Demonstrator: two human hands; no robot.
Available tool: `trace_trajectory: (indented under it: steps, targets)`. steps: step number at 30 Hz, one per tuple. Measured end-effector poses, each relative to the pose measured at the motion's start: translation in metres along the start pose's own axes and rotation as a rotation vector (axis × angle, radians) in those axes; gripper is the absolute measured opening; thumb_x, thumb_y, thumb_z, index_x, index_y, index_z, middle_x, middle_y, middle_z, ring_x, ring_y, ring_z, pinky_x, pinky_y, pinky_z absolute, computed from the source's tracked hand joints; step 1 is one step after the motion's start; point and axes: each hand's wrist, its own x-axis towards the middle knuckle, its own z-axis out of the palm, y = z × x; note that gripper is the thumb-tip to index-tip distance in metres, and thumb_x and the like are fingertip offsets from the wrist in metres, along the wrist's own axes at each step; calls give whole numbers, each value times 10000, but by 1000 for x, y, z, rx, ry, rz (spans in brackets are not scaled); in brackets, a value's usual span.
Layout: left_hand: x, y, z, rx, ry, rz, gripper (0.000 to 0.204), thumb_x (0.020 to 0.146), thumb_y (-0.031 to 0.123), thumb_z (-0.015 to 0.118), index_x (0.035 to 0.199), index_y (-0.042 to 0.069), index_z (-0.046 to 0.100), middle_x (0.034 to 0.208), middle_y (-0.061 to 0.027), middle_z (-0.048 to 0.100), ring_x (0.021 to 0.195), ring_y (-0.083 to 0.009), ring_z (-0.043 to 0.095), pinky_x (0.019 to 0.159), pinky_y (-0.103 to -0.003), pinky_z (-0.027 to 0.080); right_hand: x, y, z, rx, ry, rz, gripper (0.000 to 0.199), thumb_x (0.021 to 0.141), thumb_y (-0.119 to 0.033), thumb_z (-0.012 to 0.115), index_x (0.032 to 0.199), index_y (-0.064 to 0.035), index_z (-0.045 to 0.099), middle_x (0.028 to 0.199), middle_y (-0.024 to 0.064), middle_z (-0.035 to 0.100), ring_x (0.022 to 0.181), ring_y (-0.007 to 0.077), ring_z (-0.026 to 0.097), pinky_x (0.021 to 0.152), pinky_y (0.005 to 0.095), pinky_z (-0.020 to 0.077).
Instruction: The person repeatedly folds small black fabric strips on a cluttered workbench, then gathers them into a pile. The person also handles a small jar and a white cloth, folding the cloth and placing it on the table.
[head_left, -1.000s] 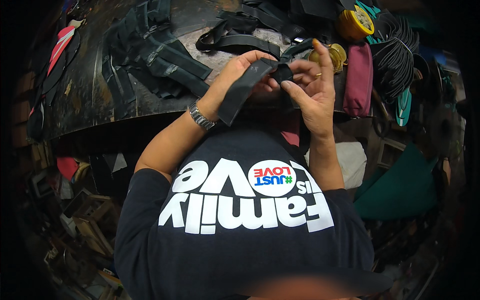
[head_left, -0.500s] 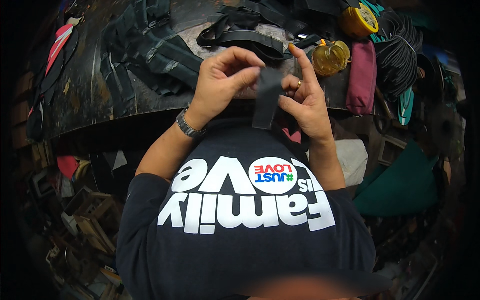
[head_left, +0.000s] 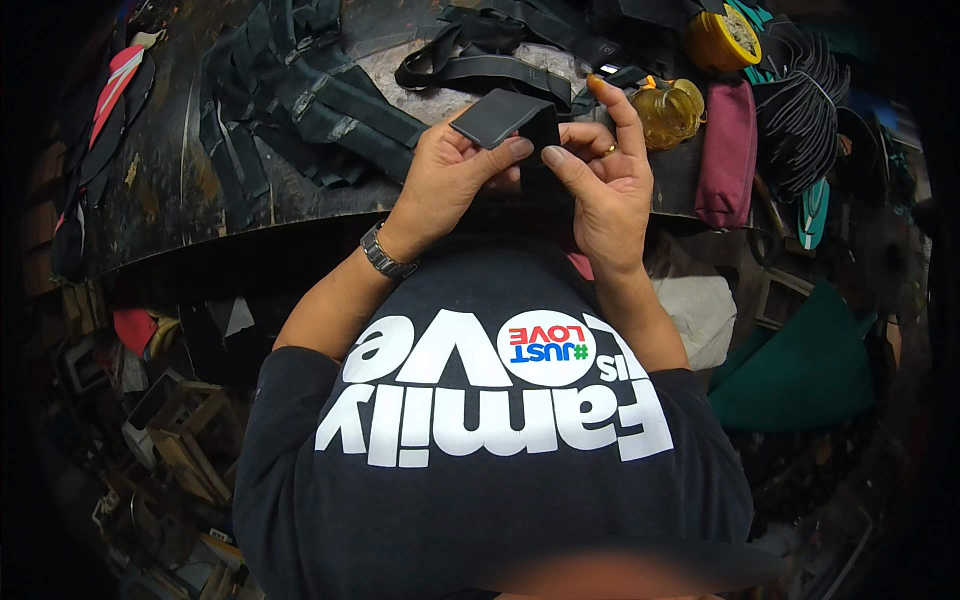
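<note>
Evidently, the left hand [head_left: 445, 175] pinches a bent black strip [head_left: 500, 118]; the right hand [head_left: 610, 190] grips its right side, stained forefinger raised. Held over the workbench's [head_left: 160, 195] near edge, it looks part-worked, its ends seemingly unjoined; more dark strips [head_left: 330, 110] lie loose leftward.

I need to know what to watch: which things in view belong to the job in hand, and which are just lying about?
Likely in the job:
Black strip, held in the left hand, with the right hand at its edge
Perhaps the dark strips on the table

Apparently lying about:
Amber jar
Yellow container
Maroon pouch
Green cloth
</note>
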Motion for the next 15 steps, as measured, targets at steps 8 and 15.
trace_trajectory:
  steps: [8,15]
  targets:
    - [5,4,-5,56,-70,-16,283,865,40,770,1106,27,622,951,-30,690,808,-60,646,702,-201,542,-3,-2,-3,-375,-11,-151,656,893,59,681,1487,-26,415,1018,86,704,955,101,652,917,241,485]
    - [8,1,-3,0,-130,-31,575,901,18,706,1411,48,443,1080,-46,705,902,-63,661,711,-189,529,-3,2,-4,-584,-4,-330,628,906,58,670,1479,-37,431,981,73,714,907,94,657,856,228,503]
